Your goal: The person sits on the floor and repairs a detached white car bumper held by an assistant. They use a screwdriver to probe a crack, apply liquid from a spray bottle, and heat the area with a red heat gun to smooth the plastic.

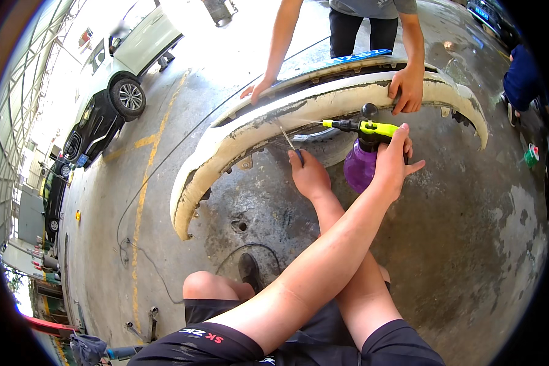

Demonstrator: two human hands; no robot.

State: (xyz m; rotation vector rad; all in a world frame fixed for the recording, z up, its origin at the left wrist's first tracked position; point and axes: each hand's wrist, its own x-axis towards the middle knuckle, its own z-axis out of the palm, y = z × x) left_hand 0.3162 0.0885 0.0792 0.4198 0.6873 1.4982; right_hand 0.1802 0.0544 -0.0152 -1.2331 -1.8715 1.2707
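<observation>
My forearms cross, the left one on top. My left hand (395,160) is closed round a pump spray bottle (361,168) with a purple body and a yellow-green and black head. A thin stream leaves its nozzle toward a scuffed white car bumper (250,129). My right hand (311,175) grips what looks like a screwdriver (298,157) with a dark blue handle. Its thin shaft points up to the bumper's lower edge; I cannot tell whether the tip touches. Facing me, another person steadies the bumper with a hand (409,88) on the right and a hand (257,90) on the left.
Under the bumper lies a tyre (332,149), partly hidden. A dark cable (128,207) crosses the concrete floor on the left, near a yellow line (141,201). A white car (113,79) stands at the far left. Another person (521,79) crouches at the right edge.
</observation>
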